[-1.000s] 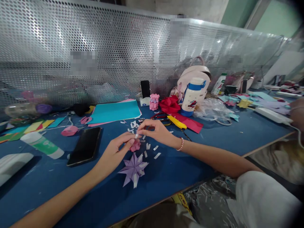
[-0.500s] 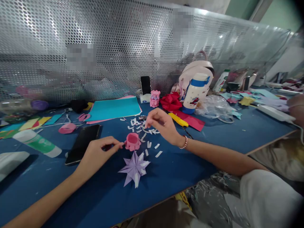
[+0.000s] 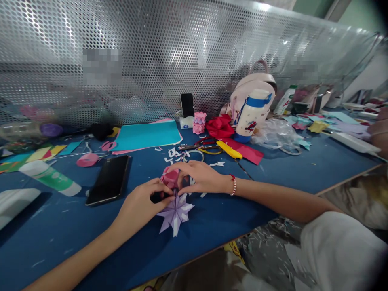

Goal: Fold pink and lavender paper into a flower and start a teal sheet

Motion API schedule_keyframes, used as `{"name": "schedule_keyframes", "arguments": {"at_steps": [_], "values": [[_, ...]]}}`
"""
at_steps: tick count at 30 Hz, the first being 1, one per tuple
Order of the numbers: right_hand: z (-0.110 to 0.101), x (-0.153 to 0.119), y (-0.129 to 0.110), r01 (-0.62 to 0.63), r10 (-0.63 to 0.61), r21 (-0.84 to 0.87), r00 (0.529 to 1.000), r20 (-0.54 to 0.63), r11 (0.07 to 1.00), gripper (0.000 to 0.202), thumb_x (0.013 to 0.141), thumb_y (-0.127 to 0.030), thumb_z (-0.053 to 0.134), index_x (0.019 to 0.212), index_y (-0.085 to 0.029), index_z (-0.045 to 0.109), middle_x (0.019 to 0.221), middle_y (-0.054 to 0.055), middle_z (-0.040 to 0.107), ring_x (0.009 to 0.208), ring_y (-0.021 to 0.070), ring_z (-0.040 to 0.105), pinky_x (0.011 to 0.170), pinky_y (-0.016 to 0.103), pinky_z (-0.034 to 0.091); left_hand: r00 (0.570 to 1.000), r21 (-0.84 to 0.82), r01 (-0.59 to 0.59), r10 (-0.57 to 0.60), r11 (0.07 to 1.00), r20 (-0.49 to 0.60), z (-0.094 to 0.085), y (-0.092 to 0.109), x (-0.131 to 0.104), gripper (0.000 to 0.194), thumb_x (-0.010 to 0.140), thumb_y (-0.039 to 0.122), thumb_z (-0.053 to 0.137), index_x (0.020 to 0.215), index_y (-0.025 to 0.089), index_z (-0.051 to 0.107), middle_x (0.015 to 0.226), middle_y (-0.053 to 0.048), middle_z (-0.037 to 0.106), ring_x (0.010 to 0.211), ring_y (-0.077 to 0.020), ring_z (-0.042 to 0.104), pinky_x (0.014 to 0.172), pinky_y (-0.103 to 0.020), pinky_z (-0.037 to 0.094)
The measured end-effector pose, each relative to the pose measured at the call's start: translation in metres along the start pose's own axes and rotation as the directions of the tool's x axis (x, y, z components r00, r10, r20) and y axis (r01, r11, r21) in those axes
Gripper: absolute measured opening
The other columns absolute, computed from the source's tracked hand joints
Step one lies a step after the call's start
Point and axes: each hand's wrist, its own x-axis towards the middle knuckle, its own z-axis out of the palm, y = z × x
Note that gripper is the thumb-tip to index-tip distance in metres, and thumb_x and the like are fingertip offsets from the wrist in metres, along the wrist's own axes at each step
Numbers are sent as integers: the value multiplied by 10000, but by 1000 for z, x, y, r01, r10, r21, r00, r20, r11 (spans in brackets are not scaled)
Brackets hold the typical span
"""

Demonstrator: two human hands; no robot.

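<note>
A small pink paper ring stands on the blue table between my hands, partly hidden by my right fingers. Just in front of it lies a purple folded paper star with white strips on its points. My left hand has thumb and fingers closed together at the star's upper edge, where the ring meets it; what is between the fingertips is too small to tell. Curved around the ring's right side is my right hand, fingers apart, its fingertips near or touching the ring.
Scissors, a tape roll and white paper scraps lie behind my hands. A black phone and glue tube are left. Blue sheets, a yellow cutter and a bottle are farther back.
My right hand has come down and left to the pink ring. My left hand has moved right and slightly down, to the place where ring and star meet. The view has shifted slightly.
</note>
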Motion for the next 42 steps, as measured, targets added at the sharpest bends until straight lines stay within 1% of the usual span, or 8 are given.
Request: {"name": "schedule_keyframes", "arguments": {"at_steps": [6, 9, 23, 26, 28, 30, 36, 42], "values": [[0, 1, -10, -165, 152, 277, 986, 68, 947, 627, 859, -228, 734, 1385, -236, 392, 938, -22, 750, 892, 155, 713, 817, 282, 474, 1000, -125, -8, 7, 992, -11, 1, 0, 3, 119, 799, 329, 702, 836, 231, 758, 848, -11, 716, 666, -167, 592, 612, -269, 451], [2, 1, -11, -175, 154, 342, 984, 87, 923, 632, 854, -230, 732, 1388, -227, 395, 939, -9, 740, 858, 145, 705, 782, 266, 478, 1000, -135, -11, 9, 991, -15, 1, 4, 3, 128, 800, 327, 692, 824, 227, 770, 796, -5, 735, 637, -164, 589, 594, -263, 445], [4, 1, -19, -133, 119, 307, 991, 63, 942, 524, 875, -222, 681, 1331, -225, 422, 887, -19, 701, 786, 136, 637, 726, 262, 473, 1000, -133, -26, 24, 991, -20, 5, 13, 3, 119, 762, 321, 713, 744, 204, 704, 791, -15, 713, 642, -165, 591, 572, -263, 431], [-1, 2, -19, -106, 130, 319, 990, -54, 942, 242, 940, -262, 629, 1157, -208, 537, 930, -2, 687, 827, 134, 631, 747, 262, 462, 1000, -138, -9, 6, 990, -21, 6, 11, 4, 129, 777, 334, 709, 744, 209, 711, 786, -8, 713, 647, -164, 587, 584, -264, 431], [-5, 3, -20, -88, 131, 280, 982, -139, 956, 105, 982, -298, 578, 989, -194, 588, 923, 5, 663, 818, 130, 599, 752, 263, 447, 999, -136, -5, 0, 991, -33, 7, 11, 5, 144, 780, 352, 709, 746, 212, 717, 771, -4, 714, 632, -161, 578, 582, -264, 430], [-7, 3, -21, -68, 96, 185, 984, -150, 980, 143, 991, -305, 570, 915, -190, 608, 909, 7, 648, 822, 136, 571, 775, 272, 432, 999, -142, -3, -2, 990, -33, 6, 10, 6, 153, 782, 356, 703, 745, 208, 717, 730, 3, 705, 603, -153, 559, 568, -260, 421], [2, -1, -29, 73, -77, -154, 997, -23, 985, 130, 992, -276, 566, 958, -181, 647, 952, 47, 661, 961, 186, 550, 848, 298, 437, 998, -201, 6, 6, 980, 58, 3, 8, 6, 137, 806, 289, 641, 751, 190, 719, 657, 24, 666, 594, -136, 529, 553, -235, 402], [9, -2, -31, 133, -140, -251, 990, -10, 959, 161, 991, -278, 560, 955, -156, 659, 947, 57, 666, 958, 182, 557, 881, 299, 459, 995, -217, 39, -18, 975, 95, 1, 4, 6, 150, 804, 263, 610, 777, 170, 724, 680, 22, 668, 624, -133, 520, 575, -228, 401]]}}
